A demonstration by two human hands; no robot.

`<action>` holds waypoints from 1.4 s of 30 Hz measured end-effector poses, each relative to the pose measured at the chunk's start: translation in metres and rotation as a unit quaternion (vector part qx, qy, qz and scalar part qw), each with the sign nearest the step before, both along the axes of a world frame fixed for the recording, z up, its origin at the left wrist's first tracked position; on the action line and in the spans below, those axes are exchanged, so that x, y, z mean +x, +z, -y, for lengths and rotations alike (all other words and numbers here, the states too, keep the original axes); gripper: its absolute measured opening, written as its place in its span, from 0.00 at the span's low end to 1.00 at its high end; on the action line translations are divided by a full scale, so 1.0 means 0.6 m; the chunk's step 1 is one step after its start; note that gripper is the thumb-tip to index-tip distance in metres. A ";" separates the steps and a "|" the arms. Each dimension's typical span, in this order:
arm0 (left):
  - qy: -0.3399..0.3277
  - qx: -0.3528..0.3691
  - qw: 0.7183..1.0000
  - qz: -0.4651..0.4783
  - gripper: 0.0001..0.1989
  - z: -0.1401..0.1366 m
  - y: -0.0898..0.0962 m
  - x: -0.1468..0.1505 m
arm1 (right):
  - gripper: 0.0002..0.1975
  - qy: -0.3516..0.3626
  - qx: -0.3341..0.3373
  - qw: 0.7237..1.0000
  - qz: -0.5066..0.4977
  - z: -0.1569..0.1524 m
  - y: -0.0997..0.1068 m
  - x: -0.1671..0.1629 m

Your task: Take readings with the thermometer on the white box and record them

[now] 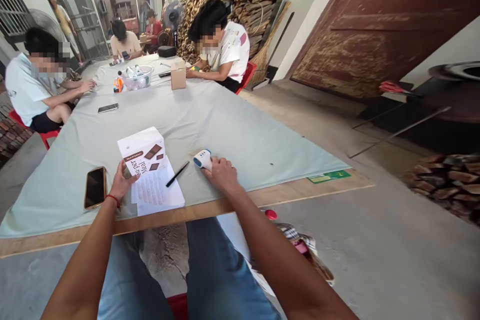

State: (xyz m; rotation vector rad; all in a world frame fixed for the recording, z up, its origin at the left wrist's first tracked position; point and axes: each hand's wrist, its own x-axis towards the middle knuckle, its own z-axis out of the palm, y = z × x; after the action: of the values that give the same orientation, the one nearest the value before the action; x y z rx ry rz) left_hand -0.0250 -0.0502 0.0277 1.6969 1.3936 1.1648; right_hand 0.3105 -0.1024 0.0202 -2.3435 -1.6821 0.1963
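here on the white pack [155,174] it's "su-per meal" in dark letters, and just above, a brown label [134,156] opens with "nutri", the rest unclear! fine print [150,194] below is too small to read.

From right hand [223,175], open to pass at 12 through 2 o'clock, low over bare cloth [240,127] of worktop [288,195]. Stopped at 11 o'clock, well off, by upright cardboard box [178,77]. Hemmed at 10 by white-and-blue device [203,159] in grip; at 9 by pen [177,174] lying across edge of papers [159,195]. From left hand [122,183], crowded at 9 o'clock by dark-screened phone [95,187], from 1 to 3 by papers. Passable at 11, just skirting farther phone [108,108] lying flat; blocked at 12, well beyond, by plastic basket [139,82].
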 end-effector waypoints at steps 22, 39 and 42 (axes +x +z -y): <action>0.132 0.070 0.971 -0.185 0.26 -0.023 -0.050 0.028 | 0.15 0.102 0.163 0.769 -0.609 -0.065 0.069 -0.244; 0.112 0.048 0.977 -0.175 0.27 -0.010 -0.065 0.036 | 0.16 0.088 0.150 0.835 -0.522 -0.065 0.050 -0.256; 0.107 0.050 0.976 -0.185 0.26 -0.009 -0.063 0.036 | 0.16 0.083 0.151 0.833 -0.526 -0.064 0.050 -0.256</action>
State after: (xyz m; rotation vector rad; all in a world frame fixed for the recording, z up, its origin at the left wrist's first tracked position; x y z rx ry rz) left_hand -0.0035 -0.0446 -0.0103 1.9444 1.8075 1.0836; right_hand 0.1570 -0.0641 0.0502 -1.3597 -1.1775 0.9626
